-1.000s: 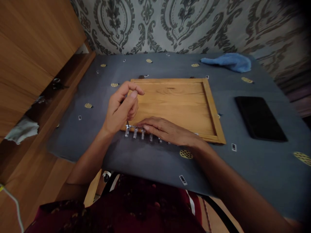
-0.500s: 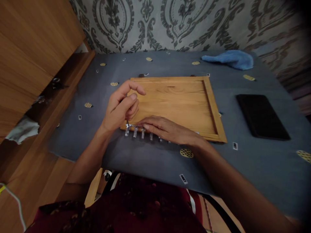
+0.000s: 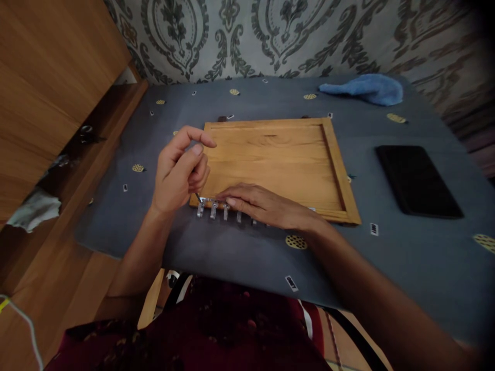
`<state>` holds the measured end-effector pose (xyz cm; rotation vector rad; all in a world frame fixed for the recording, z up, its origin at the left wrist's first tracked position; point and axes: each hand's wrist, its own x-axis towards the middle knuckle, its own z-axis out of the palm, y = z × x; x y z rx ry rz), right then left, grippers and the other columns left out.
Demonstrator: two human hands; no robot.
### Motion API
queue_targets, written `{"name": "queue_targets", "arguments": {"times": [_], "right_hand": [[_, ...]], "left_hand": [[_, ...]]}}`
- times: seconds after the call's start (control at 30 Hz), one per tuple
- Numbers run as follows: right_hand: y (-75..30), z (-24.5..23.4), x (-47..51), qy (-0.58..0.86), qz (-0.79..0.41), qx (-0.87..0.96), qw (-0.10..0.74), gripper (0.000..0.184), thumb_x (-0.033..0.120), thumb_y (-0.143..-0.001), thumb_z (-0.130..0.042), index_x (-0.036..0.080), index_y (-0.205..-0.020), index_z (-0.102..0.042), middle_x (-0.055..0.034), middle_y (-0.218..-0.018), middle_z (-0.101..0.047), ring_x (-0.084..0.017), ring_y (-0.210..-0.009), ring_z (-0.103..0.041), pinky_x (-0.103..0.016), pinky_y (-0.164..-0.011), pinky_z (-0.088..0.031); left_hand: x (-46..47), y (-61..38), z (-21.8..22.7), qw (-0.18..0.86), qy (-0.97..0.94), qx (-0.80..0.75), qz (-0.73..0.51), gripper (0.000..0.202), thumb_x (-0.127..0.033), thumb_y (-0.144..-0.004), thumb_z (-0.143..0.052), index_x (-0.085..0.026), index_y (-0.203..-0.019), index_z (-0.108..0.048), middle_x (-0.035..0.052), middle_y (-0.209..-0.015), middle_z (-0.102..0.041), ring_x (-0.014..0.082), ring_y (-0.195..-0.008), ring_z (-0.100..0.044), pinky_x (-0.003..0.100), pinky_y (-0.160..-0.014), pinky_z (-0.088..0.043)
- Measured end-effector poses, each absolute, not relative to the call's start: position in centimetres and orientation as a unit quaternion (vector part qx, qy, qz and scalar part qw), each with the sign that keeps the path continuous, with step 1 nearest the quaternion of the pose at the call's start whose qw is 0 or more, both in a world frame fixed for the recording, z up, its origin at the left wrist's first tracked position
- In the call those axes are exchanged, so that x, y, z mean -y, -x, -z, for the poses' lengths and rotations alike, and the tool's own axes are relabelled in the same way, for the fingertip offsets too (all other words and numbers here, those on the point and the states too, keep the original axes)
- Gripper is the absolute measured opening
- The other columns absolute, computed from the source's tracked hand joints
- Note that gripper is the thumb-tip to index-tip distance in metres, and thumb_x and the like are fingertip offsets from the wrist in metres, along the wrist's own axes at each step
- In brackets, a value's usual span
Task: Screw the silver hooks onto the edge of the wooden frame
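Note:
A wooden framed panel lies on the blue-grey tablecloth. Along its near edge runs a metal hook rail with several hooks hanging over the side. My left hand is curled above the rail's left end, its index finger bent out. Below its lower fingers shows the thin metal shaft of a screwdriver, tip at the rail; the handle is hidden in my palm. Flat across the rail lies my right hand, fingers stretched out and touching it. It covers part of the rail.
A black tablet-like slab lies to the right. At the back right is a crumpled blue cloth. A wooden cabinet with an open shelf stands on the left, and a patterned wall covering rises behind the table.
My left hand has moved a little to the left, and the screwdriver shaft leans more. My right hand stays on the rail. The view has shifted slightly.

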<state>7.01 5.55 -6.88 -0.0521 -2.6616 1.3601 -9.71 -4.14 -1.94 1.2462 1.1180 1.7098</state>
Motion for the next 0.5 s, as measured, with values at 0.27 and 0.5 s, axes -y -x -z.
{"name": "queue_targets", "arguments": {"times": [0.27,0.5], "right_hand": [[-6.96,7.1,-5.6,0.016,-0.443,0.893,0.081,0.043,0.043,-0.104,-0.031,0.021,-0.123,-0.063,-0.009,-0.121,-0.068,-0.021,-0.111,-0.061,-0.039,-0.098,-0.045],[-7.02,7.24,-5.65,0.017,-0.444,0.892,0.076,0.041,0.041,-0.104,-0.033,0.021,-0.124,-0.063,-0.0091,-0.123,-0.068,-0.021,-0.113,-0.06,-0.039,-0.099,-0.044]], "left_hand": [[4.25,9.46,1.8,0.36,-0.484,-0.454,-0.656,0.011,-0.033,-0.091,-0.057,-0.022,-0.088,-0.056,-0.011,-0.044,-0.023,0.0054,-0.034,-0.011,0.019,-0.033,-0.013],[4.19,9.61,2.17,0.343,-0.499,-0.452,-0.655,0.013,-0.035,-0.09,-0.059,-0.022,-0.089,-0.057,-0.0111,-0.044,-0.022,0.0055,-0.033,-0.011,0.02,-0.033,-0.014]]}}
